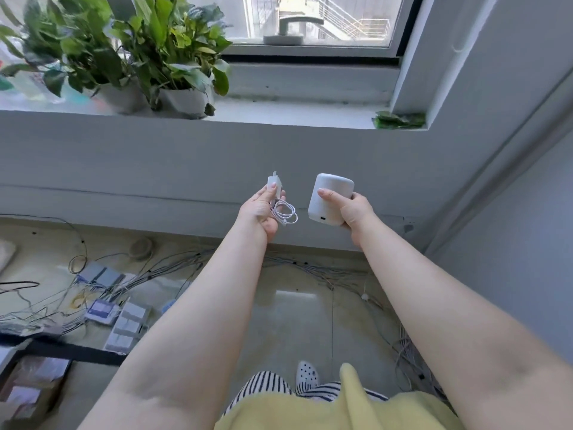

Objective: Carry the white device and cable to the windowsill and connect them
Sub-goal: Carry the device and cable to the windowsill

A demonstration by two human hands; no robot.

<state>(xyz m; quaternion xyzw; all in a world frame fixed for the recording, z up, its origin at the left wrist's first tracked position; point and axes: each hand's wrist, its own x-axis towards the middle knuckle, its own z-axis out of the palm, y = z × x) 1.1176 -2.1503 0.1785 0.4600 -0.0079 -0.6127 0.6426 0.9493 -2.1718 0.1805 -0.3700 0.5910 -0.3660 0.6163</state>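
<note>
My right hand (353, 211) grips a white cylindrical device (328, 197), held upright in the air with a small port showing near its base. My left hand (260, 211) holds a white plug adapter (274, 183) between thumb and fingers, and its coiled white cable (284, 212) hangs in a loop beside the palm. Device and cable are apart, a short gap between them. Both are held out in front of the grey wall below the white windowsill (294, 114), which lies above and beyond my hands.
Two potted green plants (161, 51) stand on the left part of the sill. A few green leaves (398, 120) lie at its right corner. The window handle (283, 34) sits behind. Tangled wires and small boxes (124, 318) cover the floor at left and right.
</note>
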